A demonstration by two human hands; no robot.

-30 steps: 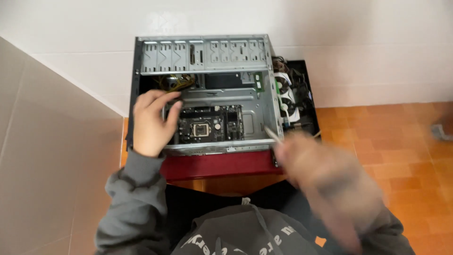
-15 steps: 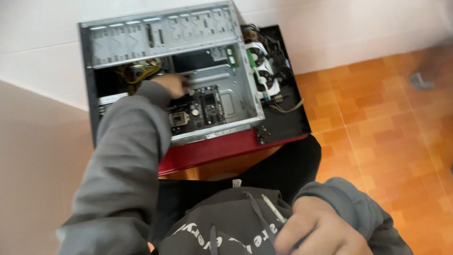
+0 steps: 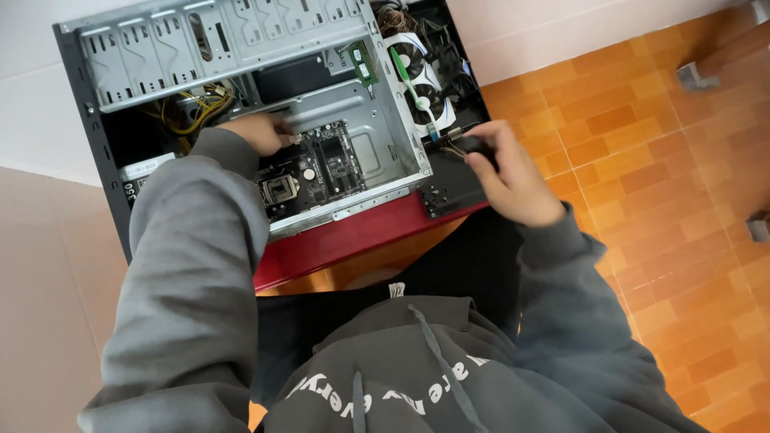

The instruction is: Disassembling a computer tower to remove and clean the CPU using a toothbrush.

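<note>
Your left hand (image 3: 255,132) rests loosely open on the one motherboard (image 3: 309,172) inside the open computer case (image 3: 241,48); your right hand (image 3: 505,172) pinches what seems a small dark part beside one two-fan graphics card (image 3: 417,80).

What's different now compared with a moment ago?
The right hand came up from the lap to the case's right edge, closing on a small dark object there. The left hand stayed on the motherboard inside the open computer case.

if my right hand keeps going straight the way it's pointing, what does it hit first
Probably the white twin-fan graphics card. The right hand sits on the black panel beside the open computer case, fingers aimed up-left toward the card and loose cables. Depth is hard to judge.
</note>
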